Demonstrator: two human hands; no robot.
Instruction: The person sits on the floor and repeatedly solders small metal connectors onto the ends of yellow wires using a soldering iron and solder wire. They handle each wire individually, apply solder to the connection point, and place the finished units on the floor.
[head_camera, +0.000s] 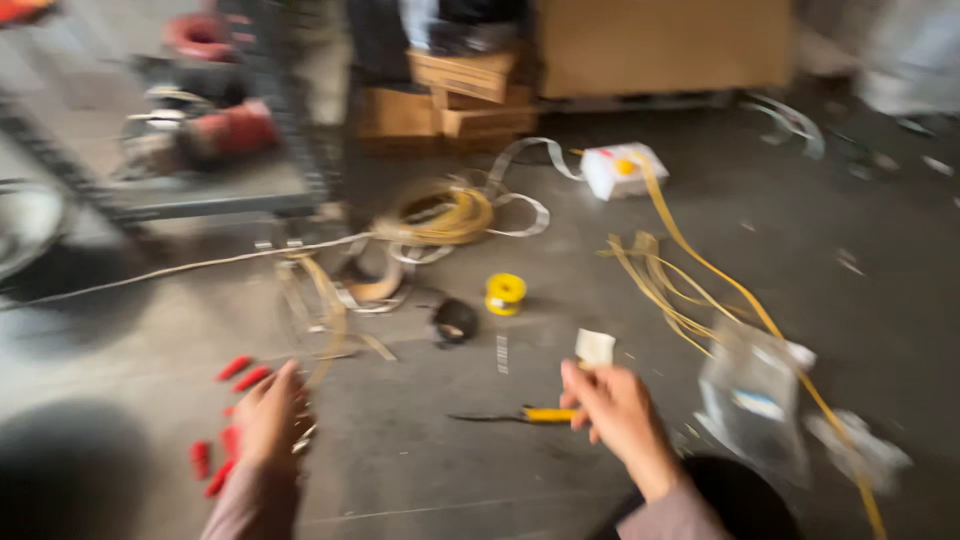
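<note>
The picture is blurred by motion. My left hand (270, 415) hovers low over the grey floor beside several small red pieces (232, 368), fingers loosely curled; whether it holds anything is unclear. My right hand (615, 405) pinches a small white piece (595, 347) between fingertips. Just left of that hand a yellow-handled tool with a dark blade (520, 414) lies on the floor. A yellow tape roll (505, 292) and a black roll (455, 320) sit ahead of both hands.
A coil of yellow strapping (445, 215) and loose yellow strips (690, 290) trail across the floor. A white box (622, 170), clear plastic bag (755, 395), stacked cardboard boxes (465, 100) and a metal frame with red parts (215, 135) stand around.
</note>
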